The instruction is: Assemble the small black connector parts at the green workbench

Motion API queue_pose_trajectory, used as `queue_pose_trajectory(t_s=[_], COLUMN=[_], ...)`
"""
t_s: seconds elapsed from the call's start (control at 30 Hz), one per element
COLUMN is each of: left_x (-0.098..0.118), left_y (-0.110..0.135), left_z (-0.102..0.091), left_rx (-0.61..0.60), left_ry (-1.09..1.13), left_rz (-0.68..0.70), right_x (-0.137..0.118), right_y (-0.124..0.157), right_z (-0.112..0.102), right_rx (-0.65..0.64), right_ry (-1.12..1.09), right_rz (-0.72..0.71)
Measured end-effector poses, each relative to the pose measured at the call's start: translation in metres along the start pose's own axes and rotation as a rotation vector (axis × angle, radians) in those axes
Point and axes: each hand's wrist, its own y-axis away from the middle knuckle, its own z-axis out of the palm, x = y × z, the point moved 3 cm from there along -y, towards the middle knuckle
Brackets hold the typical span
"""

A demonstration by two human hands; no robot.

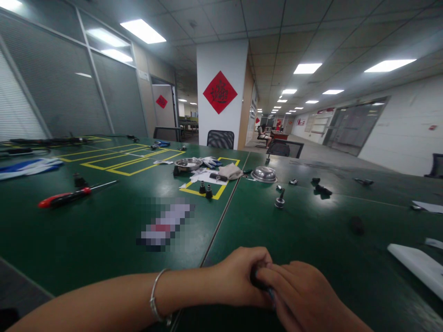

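Note:
My left hand, with a silver bracelet at its wrist, is closed around a small dark object above the near edge of the green table. My right hand presses against it from the other side, its fingers curled onto the same dark object. Most of that object is hidden by the fingers, and its kind cannot be made out. Beyond the hands, a blurred-out flat pale item lies on the left part of the table. A dark metal fitting with a round base stands farther off.
A red-and-black screwdriver lies at left. Two dark fittings stand by yellow tape, near a metal bowl, gloves and cloth. An upturned metal bowl and a white slab are at right. A person sits far back.

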Motion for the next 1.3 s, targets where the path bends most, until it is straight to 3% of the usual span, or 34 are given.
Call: queue_pose_trajectory(t_s=[0.3,0.5,0.97,1.3], left_x=[0.0003,-0.0001,-0.0007,0.0024], left_y=[-0.0002,-0.0002,-0.0012,0.0000], left_z=[-0.0002,-0.0003,0.0001,-0.0017], left_rx=[-0.011,-0.028,0.001,0.011], left_ry=[0.001,0.018,-0.048,-0.173], left_rz=[0.022,0.008,0.025,0.025], right_x=[0.0019,0.0009,-0.0001,0.0006], right_y=[0.0035,0.0010,0.0018,0.0017], right_z=[0.0048,-0.0016,0.0010,0.0013], right_rx=[0.089,0.044,0.074,0.036], right_ry=[0.124,0.021,0.165,0.055], right_rz=[-0.026,0.017,-0.094,-0.013])
